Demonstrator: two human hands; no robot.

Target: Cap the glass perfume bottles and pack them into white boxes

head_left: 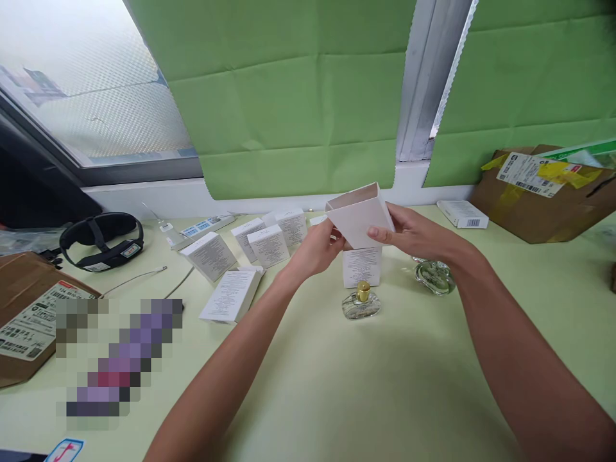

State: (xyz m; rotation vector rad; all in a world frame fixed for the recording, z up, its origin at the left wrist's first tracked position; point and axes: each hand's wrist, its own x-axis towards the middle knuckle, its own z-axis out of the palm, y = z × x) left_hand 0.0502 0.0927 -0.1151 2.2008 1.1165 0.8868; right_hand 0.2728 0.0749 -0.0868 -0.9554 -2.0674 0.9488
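Observation:
Both of my hands hold a small white open-topped carton (359,215) above the pale green table (346,385). My left hand (315,250) grips its lower left side, fingers closed. My right hand (414,231) pinches its right side with the thumb on the front face. Under the carton stands another white printed box (362,266). In front of that box sits a clear glass perfume bottle with a gold cap (360,301). A second glass bottle (434,276), without a visible cap, lies just below my right wrist.
Several white printed boxes (250,256) stand and lie left of my hands. A power strip (202,228) and black headband (102,240) lie far left. Brown cardboard parcels sit at the left edge (29,314) and back right (543,192); a flat white box (462,213) lies nearby.

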